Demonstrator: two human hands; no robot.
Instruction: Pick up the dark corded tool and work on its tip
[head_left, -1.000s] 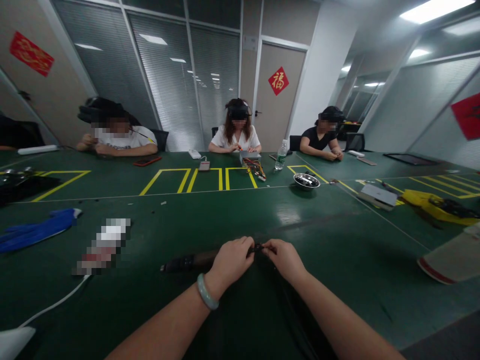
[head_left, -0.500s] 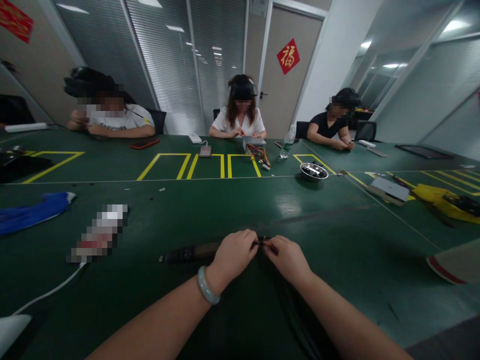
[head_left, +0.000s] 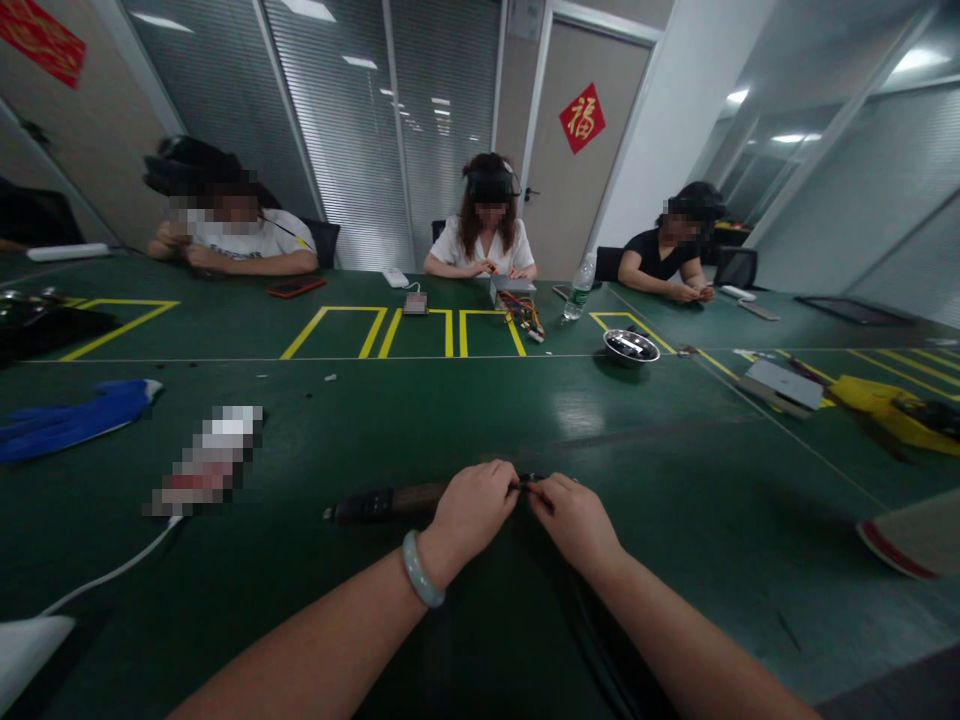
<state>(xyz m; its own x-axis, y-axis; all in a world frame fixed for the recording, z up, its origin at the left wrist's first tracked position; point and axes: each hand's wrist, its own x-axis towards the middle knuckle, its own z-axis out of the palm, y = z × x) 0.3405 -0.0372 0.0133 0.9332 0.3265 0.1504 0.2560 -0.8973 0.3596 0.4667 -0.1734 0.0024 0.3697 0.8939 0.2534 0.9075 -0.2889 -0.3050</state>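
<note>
A long dark cylindrical tool [head_left: 414, 500] with a brownish middle and a small metal tip lies on the green table, pointing left. My left hand [head_left: 478, 510] is closed around its right end, covering that part. Close beside it, my right hand [head_left: 574, 520] pinches thin dark wire-like parts at the end of a black cable [head_left: 592, 640]. The fingertips of both hands nearly meet, and the exact small piece between them is hard to make out. From under my right forearm the cable runs down toward the table's near edge.
Left of my hands lie a blurred-out device [head_left: 214, 460] on a white cable and a blue glove [head_left: 82, 418]. Farther off are a metal bowl [head_left: 631, 346], a water bottle [head_left: 579, 288] and a grey box with coloured wires [head_left: 513, 290]. Three people sit across the table.
The whole view has shifted slightly to the right. Both hands keep nearly the same pose at the tool's end, with only small finger movement.
</note>
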